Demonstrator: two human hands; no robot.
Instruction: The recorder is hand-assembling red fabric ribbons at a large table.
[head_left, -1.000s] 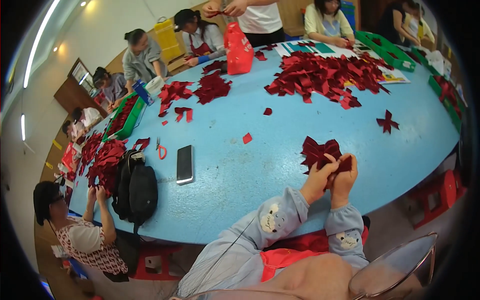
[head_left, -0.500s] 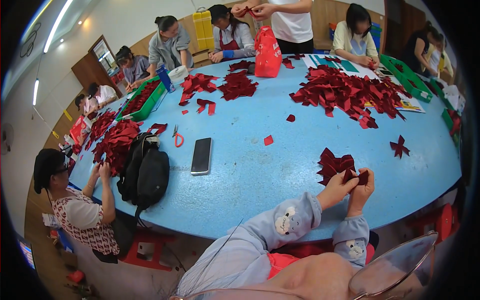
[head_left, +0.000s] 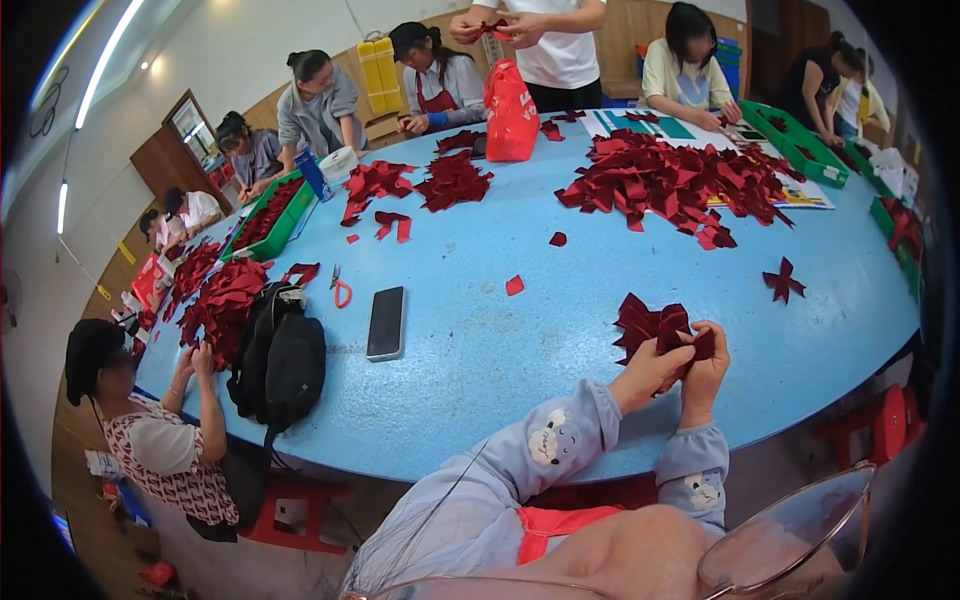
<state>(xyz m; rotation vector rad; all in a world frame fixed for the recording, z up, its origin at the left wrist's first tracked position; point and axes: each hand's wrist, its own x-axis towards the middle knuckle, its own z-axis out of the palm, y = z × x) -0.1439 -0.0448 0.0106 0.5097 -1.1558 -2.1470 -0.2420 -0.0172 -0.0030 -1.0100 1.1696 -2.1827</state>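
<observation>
2 hands [head_left: 652,377] partly hide the dark red fabric [head_left: 704,346] they pinch.

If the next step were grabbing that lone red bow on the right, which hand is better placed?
Probably the right hand, nearer the lone red bow; the left hand lies farther off. Both hold dark-red fabric, so the right would likely have to let go first.

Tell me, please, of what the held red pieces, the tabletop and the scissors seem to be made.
Held red pieces: probably fabric, perhaps velvet; dark, soft-looking, folded.
Tabletop: blue paint or laminate, semi-gloss by its reflections; core unclear.
Scissors: likely metal blades, greyish; orange-red handles look like plastic.
</observation>
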